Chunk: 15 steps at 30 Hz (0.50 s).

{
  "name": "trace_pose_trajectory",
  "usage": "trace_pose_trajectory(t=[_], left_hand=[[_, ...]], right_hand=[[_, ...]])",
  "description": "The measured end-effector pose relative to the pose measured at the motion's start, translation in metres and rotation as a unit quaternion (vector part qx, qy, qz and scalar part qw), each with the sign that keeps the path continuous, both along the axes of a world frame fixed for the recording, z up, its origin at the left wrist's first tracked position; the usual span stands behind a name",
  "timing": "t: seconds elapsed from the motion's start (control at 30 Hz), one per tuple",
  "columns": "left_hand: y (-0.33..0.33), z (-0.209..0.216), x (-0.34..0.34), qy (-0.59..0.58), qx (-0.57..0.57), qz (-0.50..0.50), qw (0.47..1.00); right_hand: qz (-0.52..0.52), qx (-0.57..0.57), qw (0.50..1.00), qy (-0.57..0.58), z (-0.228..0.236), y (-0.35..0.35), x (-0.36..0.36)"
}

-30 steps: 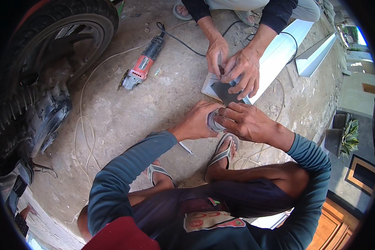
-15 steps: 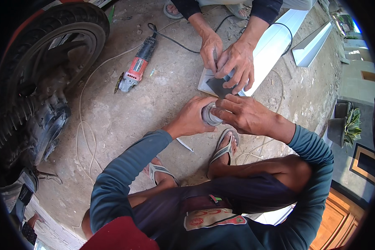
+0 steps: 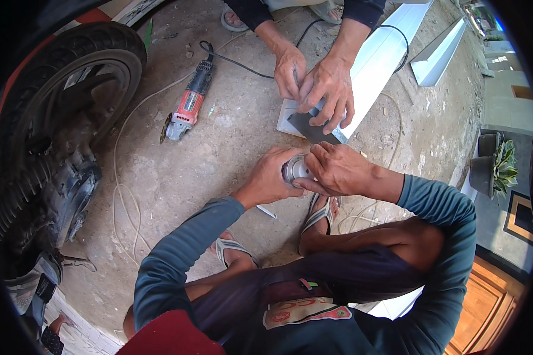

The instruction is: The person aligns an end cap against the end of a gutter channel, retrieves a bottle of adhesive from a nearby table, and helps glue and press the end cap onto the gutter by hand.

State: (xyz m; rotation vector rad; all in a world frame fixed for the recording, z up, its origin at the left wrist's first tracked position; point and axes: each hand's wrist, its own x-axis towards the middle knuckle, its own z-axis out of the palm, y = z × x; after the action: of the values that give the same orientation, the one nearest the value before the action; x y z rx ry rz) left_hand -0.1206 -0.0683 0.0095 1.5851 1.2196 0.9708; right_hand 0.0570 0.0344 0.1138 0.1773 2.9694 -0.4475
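My left hand (image 3: 267, 176) wraps round a round silvery cylinder (image 3: 290, 170), whose exact kind I cannot make out. Pinched over its narrower, paler end are the fingers of my right hand (image 3: 336, 168). Just beyond, a co-worker's two hands (image 3: 327, 89) press a dark grey flat plate (image 3: 310, 126) onto the near end of a long white channel panel (image 3: 380, 56). Something thin, perhaps a marking tool, sits in the co-worker's fingers. Under the plate lies a pale flat board (image 3: 284, 115).
A red and black angle grinder (image 3: 192, 102) lies on the concrete ground, its cord running to the co-worker's side. A motorcycle wheel (image 3: 130, 56) stands at the left. A white offcut (image 3: 437, 54) lies far right, near a potted plant (image 3: 503, 165). A thin pale cable (image 3: 117, 171) loops across the ground.
My right hand has shifted slightly left, and the cylinder has tilted so its narrower end shows more. The co-worker's hands stay on the plate. The whole view has shifted a little.
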Motion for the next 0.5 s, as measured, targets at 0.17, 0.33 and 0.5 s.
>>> trace_pose_trajectory(t=[0.17,0.33,0.5], left_hand=[[-0.006,0.000,-0.003,0.032,-0.014,-0.032,0.999],[-0.015,0.003,-0.049,0.061,-0.117,-0.062,0.989],[-0.052,-0.005,-0.136,0.177,-0.156,-0.040,0.971]], right_hand=[[-0.045,0.009,0.993,-0.107,-0.006,-0.009,-0.007],[-0.021,-0.007,0.999,-0.048,-0.006,-0.007,-0.003],[-0.034,-0.060,0.992,-0.103,0.013,0.005,0.011]])
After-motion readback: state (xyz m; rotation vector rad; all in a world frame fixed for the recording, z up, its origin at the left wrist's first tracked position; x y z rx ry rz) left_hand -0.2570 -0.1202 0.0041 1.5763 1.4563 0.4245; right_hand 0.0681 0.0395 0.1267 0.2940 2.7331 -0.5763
